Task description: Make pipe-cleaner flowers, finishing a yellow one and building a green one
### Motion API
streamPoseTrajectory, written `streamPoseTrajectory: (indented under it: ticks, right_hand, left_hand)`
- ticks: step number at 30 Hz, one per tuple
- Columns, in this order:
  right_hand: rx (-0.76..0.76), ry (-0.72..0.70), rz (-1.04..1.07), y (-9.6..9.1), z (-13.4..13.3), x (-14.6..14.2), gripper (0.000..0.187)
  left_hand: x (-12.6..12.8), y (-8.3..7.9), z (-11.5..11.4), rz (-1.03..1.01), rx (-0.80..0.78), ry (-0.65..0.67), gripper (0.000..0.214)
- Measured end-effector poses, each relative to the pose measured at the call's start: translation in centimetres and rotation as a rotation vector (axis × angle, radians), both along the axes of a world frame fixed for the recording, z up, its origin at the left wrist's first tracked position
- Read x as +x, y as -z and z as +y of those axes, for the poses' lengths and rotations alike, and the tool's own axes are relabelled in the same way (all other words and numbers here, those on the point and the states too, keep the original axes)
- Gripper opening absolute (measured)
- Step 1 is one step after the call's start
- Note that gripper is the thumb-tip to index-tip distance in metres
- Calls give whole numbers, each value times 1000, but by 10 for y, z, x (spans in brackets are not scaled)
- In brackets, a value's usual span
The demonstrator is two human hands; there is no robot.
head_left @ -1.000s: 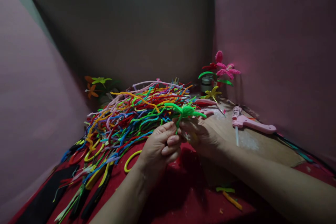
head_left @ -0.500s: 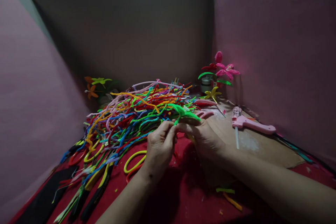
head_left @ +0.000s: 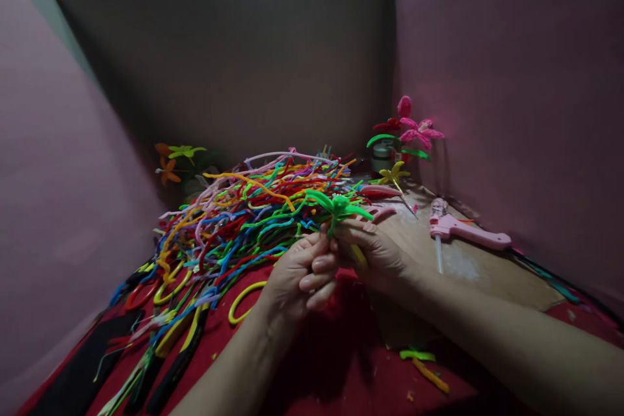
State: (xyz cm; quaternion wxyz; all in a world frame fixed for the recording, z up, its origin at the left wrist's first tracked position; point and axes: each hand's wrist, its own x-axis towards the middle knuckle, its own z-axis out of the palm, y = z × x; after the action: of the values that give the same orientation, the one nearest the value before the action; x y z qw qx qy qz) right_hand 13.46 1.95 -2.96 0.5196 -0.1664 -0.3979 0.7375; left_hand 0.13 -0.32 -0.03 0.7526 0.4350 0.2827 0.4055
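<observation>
A green pipe-cleaner flower (head_left: pixel 338 207) with spread petals is upright between my two hands, its short stem pinched at the base. My left hand (head_left: pixel 305 273) has thumb and index finger closed on that stem, the other fingers curled below. My right hand (head_left: pixel 373 250) is closed at the flower's base from the other side, and a yellow piece (head_left: pixel 359 257) shows under its fingers. Just beyond the hands lies a big heap of coloured pipe cleaners (head_left: pixel 253 208).
A pink glue gun (head_left: pixel 472 234) rests on a cardboard sheet (head_left: pixel 511 279) at the right. Pink flowers (head_left: pixel 422 132) and a yellow flower (head_left: pixel 394 173) stand behind. Black-and-yellow pliers (head_left: pixel 180 357) and a yellow scissor handle (head_left: pixel 238 305) lie left on red cloth (head_left: pixel 312 364). Offcuts (head_left: pixel 429 374) lie in front.
The green flower has turned so its petals spread sideways and its centre shows. My left-hand fingers have shifted on the stem, now curled and facing me more. The right hand stays nearly in place.
</observation>
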Motion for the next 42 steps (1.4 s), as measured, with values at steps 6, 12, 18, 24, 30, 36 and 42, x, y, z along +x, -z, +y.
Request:
streamPoseTrajectory:
  ticks: [6,12,18,24,30,36,42]
  right_hand:
    - [-21,218,-35,-4,-2,-4,10]
    - [87,185,-98,-9,-8,-3,15]
    - [63,26,-17,-8,-6,0,13]
    - [-1,145,46,-4,-2,-3,9]
    - [153,129,-100,-10,-7,0,10]
    - [166,138,-246,-15,-7,4,9]
    - [82,-44,-73,-2,1,4,11]
  left_hand:
    - [8,7,-7,682,683,-568,13]
    - [5,2,-8,672,586,-523,18]
    - [2,-6,-7,29,63,-34,15]
    - [1,1,-4,518,458,-328,17]
    - [0,6,-5,917,910,-596,13]
    - [0,-8,-7,637,489,-421,22]
    - [-5,-4,-4,136,137,-83,17]
